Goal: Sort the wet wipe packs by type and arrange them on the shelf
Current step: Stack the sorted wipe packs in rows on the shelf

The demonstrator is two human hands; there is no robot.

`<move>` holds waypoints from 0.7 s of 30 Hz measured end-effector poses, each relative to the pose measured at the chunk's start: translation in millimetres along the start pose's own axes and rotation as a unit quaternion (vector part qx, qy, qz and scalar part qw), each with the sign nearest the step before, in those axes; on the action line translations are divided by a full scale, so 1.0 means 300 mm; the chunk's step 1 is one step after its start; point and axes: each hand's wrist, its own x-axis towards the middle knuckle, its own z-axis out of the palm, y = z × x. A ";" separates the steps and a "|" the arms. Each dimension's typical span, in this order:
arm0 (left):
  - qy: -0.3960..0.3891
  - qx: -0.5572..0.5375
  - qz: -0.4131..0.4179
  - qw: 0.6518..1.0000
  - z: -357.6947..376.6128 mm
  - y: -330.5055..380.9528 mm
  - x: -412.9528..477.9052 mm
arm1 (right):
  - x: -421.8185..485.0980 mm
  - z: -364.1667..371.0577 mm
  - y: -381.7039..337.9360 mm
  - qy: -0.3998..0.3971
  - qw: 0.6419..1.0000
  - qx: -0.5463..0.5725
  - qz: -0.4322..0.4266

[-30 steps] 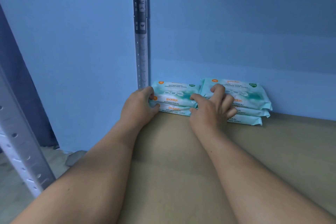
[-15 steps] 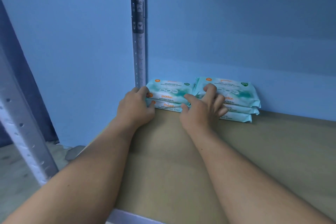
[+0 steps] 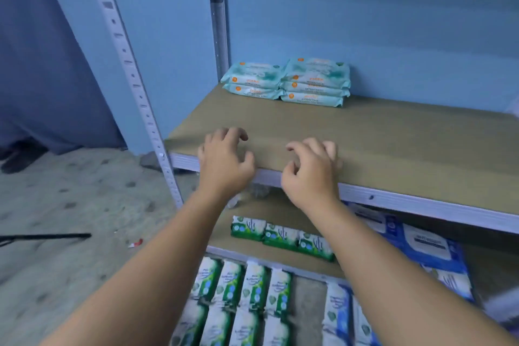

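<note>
Head view: five pale teal soft wet wipe packs [image 3: 314, 73] lie in the back left corner of the brown board shelf [image 3: 393, 143] — a pile of two touching a pile of three. Three green-white packs [image 3: 280, 236] and some blue packs [image 3: 427, 244] lie on the lower shelf [image 3: 275, 213], so I judge much sorting is left. The left hand [image 3: 224, 157] and right hand [image 3: 309, 168] hover empty over the front edge, fingers loosely curled.

Front edges of the teal packs [image 3: 314, 90] read "ANTIBACTERIAL", faintly. Print on the green packs [image 3: 280, 236] and blue packs [image 3: 429, 244] is illegibly blurred.
</note>
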 end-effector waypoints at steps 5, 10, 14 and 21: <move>-0.035 -0.017 -0.060 0.997 0.002 -0.050 -0.492 | -0.415 -0.076 0.050 -0.028 0.991 -0.025 0.125; -0.279 -0.064 -0.336 0.898 0.067 -0.231 -0.913 | -0.796 -0.050 0.172 -0.320 0.846 0.120 0.408; -0.412 -0.004 -0.424 0.806 0.118 -0.351 -1.118 | -0.976 0.007 0.254 -0.403 0.748 0.098 0.519; -0.408 0.011 -0.436 0.802 0.269 -0.439 -1.074 | -1.050 0.160 0.310 -0.472 0.720 0.037 0.507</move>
